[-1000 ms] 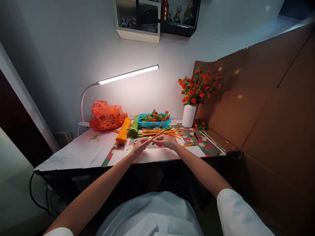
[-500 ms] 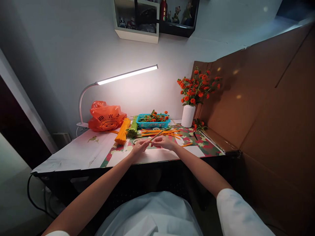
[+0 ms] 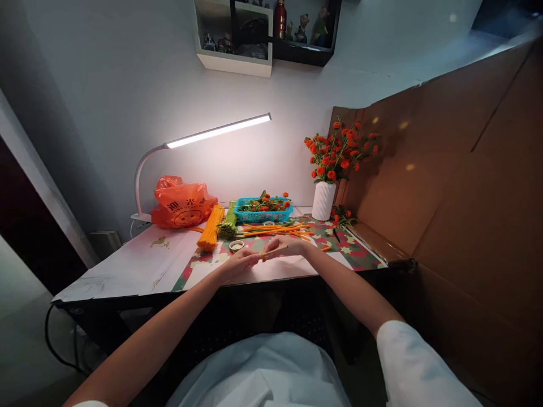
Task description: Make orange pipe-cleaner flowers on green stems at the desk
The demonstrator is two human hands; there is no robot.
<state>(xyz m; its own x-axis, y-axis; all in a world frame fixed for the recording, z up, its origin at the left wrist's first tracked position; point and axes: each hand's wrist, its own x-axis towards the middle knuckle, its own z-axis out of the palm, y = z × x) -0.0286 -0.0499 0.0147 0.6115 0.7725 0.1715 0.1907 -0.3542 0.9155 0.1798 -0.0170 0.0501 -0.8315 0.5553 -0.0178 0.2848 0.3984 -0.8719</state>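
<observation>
Over the front of the desk, my left hand (image 3: 240, 264) and my right hand (image 3: 282, 247) meet at the fingertips, both pinched closed. A thin tan stick (image 3: 276, 250) runs along the fingers of my right hand. Its yellow-orange end (image 3: 262, 256) sits between the two hands' fingertips; exactly how each finger grips it is too small to see. Just behind them lie loose orange pipe cleaners (image 3: 275, 230). A white roll of tape (image 3: 236, 246) is beyond my left hand. White paper (image 3: 292, 267) lies under both hands.
Orange (image 3: 211, 229) and green (image 3: 229, 221) pipe cleaner bundles lie left of a blue basket (image 3: 265, 215) of orange flowers. A white vase (image 3: 323, 201) stands behind right. An orange bag (image 3: 184, 203) and lamp (image 3: 218, 131) are left; a cardboard wall (image 3: 445, 169) borders the right.
The stick pointed up and away between my hands; now it lies lower, slanting towards my right hand. My left hand has moved slightly down and left, and my right wrist has turned.
</observation>
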